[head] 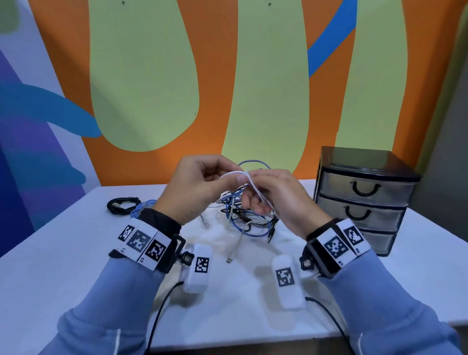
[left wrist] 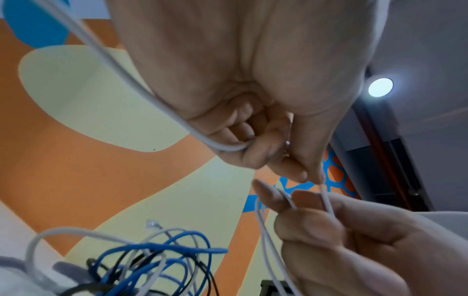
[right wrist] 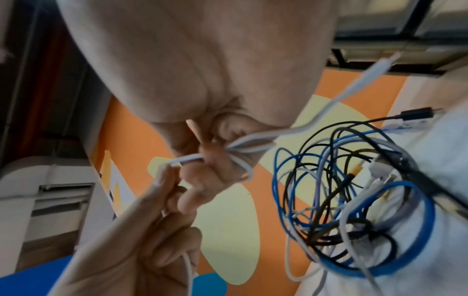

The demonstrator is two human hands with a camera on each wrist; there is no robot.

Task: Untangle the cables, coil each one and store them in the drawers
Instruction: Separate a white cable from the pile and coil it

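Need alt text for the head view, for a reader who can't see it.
Both hands, left hand and right hand, pinch a white cable above a tangled cable pile on a white table; a closed three-drawer unit stands right.

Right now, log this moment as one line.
left hand: pinches white cable | right hand: holds same cable | tangle: on table | drawers: closed

Bright, even indoor light; soft wrist views, edges bowed by wide-angle.
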